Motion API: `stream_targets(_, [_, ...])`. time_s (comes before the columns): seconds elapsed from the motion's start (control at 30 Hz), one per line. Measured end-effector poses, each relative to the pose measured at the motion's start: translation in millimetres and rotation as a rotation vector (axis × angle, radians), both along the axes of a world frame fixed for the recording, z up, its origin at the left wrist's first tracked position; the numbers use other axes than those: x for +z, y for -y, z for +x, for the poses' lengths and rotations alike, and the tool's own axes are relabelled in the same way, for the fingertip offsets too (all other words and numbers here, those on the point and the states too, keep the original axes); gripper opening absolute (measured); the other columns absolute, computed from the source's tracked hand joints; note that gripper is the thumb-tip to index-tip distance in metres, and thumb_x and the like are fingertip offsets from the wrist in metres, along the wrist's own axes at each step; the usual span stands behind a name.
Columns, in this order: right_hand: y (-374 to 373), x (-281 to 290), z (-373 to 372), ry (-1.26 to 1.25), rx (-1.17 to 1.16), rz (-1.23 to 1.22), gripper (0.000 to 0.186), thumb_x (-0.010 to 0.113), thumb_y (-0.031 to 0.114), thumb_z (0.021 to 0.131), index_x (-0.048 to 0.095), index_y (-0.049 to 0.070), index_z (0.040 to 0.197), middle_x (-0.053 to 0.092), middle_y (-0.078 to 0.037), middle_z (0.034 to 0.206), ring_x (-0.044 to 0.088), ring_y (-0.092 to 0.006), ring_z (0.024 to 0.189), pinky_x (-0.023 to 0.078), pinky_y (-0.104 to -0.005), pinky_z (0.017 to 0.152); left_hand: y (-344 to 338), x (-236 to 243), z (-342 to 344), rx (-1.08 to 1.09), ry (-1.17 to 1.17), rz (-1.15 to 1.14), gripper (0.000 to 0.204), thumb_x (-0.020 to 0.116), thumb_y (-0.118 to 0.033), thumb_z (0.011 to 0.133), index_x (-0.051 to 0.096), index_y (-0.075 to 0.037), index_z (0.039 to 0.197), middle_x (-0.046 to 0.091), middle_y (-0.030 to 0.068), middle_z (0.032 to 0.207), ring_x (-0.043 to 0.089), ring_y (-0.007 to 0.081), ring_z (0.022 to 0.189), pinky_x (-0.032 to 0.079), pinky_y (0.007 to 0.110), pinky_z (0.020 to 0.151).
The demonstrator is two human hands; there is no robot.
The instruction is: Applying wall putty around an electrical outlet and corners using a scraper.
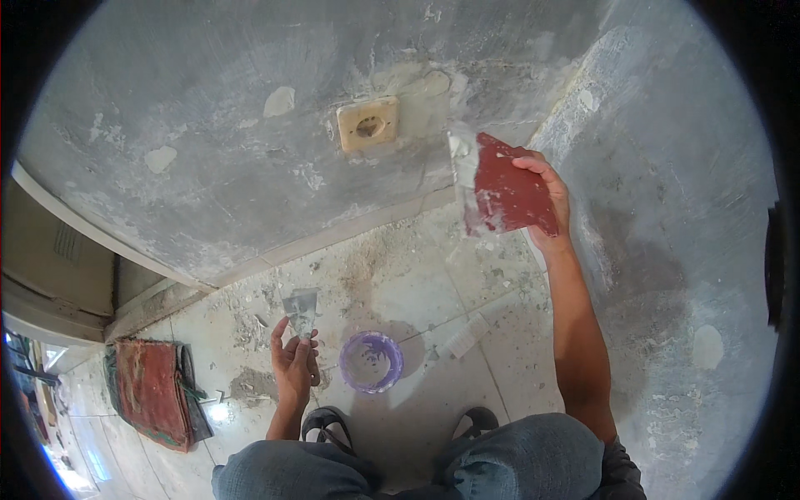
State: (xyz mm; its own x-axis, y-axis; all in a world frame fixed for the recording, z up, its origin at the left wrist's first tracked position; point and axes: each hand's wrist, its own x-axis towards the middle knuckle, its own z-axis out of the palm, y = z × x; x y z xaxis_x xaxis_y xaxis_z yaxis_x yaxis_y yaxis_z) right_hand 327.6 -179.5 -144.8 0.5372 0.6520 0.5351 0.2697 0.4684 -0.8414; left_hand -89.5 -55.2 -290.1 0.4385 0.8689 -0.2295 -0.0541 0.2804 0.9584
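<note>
My right hand (559, 197) grips a dark red flat putty spreader (510, 190), its thumb and fingers around the right side. White putty (463, 154) coats the spreader's left edge, which is close to the wall; whether it touches cannot be told. Lower down, my left hand (293, 371) is closed on the handle of a small putty knife (301, 302), blade pointing away from me. A purple round tub (345, 367) stands on the floor to the right of that hand, with pale smears inside it.
A yellowed wall socket (367, 125) sits in the patched grey wall (217, 167). Another wall (700, 250) rises at the right. Scraps and dust litter the tiled floor (425, 292). Folded reddish cloth (152, 392) lies at the left, near a door frame (100, 242).
</note>
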Motion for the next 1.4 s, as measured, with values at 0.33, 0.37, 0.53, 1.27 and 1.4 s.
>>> stream_targets(0.33, [15.1, -28.2, -32.8, -0.002, -0.056, -0.052, 0.027, 0.067, 0.004, 0.084, 0.064, 0.002, 0.110, 0.055, -0.007, 0.114, 0.055, -0.0170, 0.109, 0.043, -0.0288, 0.097, -3.2, -4.7, -5.8, -0.038, -0.112, 0.025, 0.050, 0.047, -0.004, 0.095, 0.028, -0.010, 0.142, 0.064, 0.0151, 0.105, 0.058, 0.0149, 0.086, 0.049, 0.027, 0.072])
stream_targets(0.37, [20.1, -36.1, -37.6, -0.011, -0.072, -0.043, 0.027, 0.067, 0.003, 0.084, 0.063, 0.002, 0.111, 0.055, -0.008, 0.115, 0.055, -0.0179, 0.109, 0.043, -0.0293, 0.098, -2.2, -6.8, -10.1, -0.056, -0.160, 0.114, 0.046, 0.046, -0.006, 0.096, 0.031, -0.010, 0.139, 0.064, 0.0124, 0.102, 0.058, 0.0147, 0.087, 0.049, 0.027, 0.071])
stream_targets(0.53, [51.0, -54.3, -63.0, -0.122, -0.093, -0.024, 0.031, 0.067, -0.003, 0.083, 0.063, 0.001, 0.114, 0.055, -0.009, 0.119, 0.055, -0.0184, 0.111, 0.044, -0.0300, 0.099, 8.0, -39.1, -31.9, -0.035, -0.439, 0.334, 0.023, 0.044, -0.016, 0.100, 0.062, -0.002, 0.099, 0.064, 0.0103, 0.098, 0.057, 0.0133, 0.066, 0.047, 0.027, 0.057])
stream_targets(1.27, [97.2, -57.5, -59.8, -0.857, 0.129, 0.165, 0.056, 0.039, -0.004, 0.091, 0.031, -0.001, 0.146, 0.049, -0.013, 0.138, 0.054, -0.0185, 0.119, 0.044, -0.0326, 0.101, 46.8, -43.6, -17.3, -0.224, -0.529, 0.146, 0.039, 0.050, -0.031, 0.099, 0.065, 0.005, 0.101, 0.063, 0.0091, 0.081, 0.060, 0.0155, 0.068, 0.051, 0.030, 0.062])
stream_targets(1.4, [95.2, -62.3, -65.8, -0.803, -0.099, 0.077, 0.059, 0.044, -0.006, 0.092, 0.027, 0.002, 0.148, 0.052, -0.012, 0.135, 0.056, -0.0166, 0.115, 0.046, -0.0319, 0.099, 47.6, -47.9, -16.5, -0.272, -0.572, 0.092, 0.037, 0.051, -0.029, 0.098, 0.064, 0.006, 0.103, 0.064, 0.0098, 0.084, 0.061, 0.0166, 0.071, 0.052, 0.030, 0.064])
